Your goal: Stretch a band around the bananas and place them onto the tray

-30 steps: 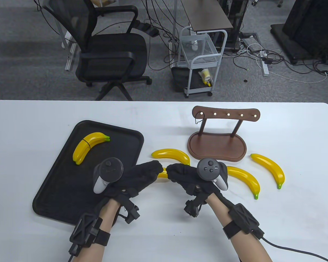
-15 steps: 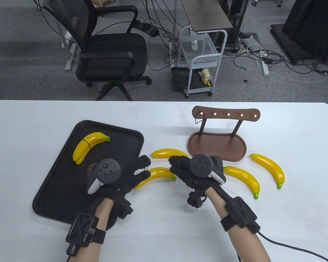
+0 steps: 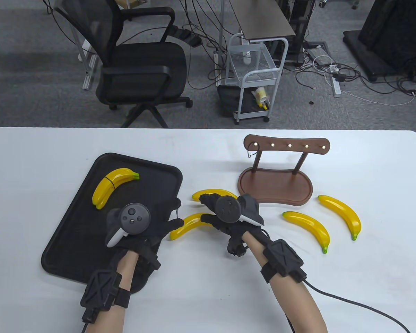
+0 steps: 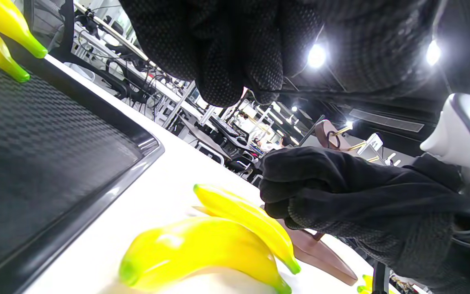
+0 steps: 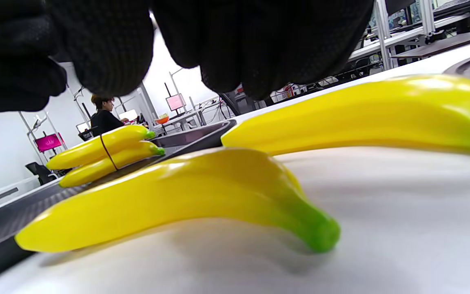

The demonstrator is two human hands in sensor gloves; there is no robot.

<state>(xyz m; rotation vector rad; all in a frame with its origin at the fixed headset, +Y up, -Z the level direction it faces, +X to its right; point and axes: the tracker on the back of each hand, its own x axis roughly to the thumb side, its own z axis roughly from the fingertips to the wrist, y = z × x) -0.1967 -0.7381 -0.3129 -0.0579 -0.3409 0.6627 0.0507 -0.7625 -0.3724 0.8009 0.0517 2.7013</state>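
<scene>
Glossy yellow plastic bananas [image 3: 306, 225] with bright green tips all over the plain white table [image 3: 367, 277]. The flat black rectangular tray [image 3: 72, 249] has a fine checkered texture up close. Dark brown wooden rack [image 3: 275, 185] with little pale pegs, and both knit gloves [image 3: 225, 222] are black.

The white surface [image 3: 38, 166] carries a black tray [image 3: 72, 249] left of its middle and a brown wooden stand [image 3: 275, 187] right of it. Two loose bananas [image 3: 189, 223] lie between them; two more bananas [image 3: 308, 229] lie toward the right edge.
</scene>
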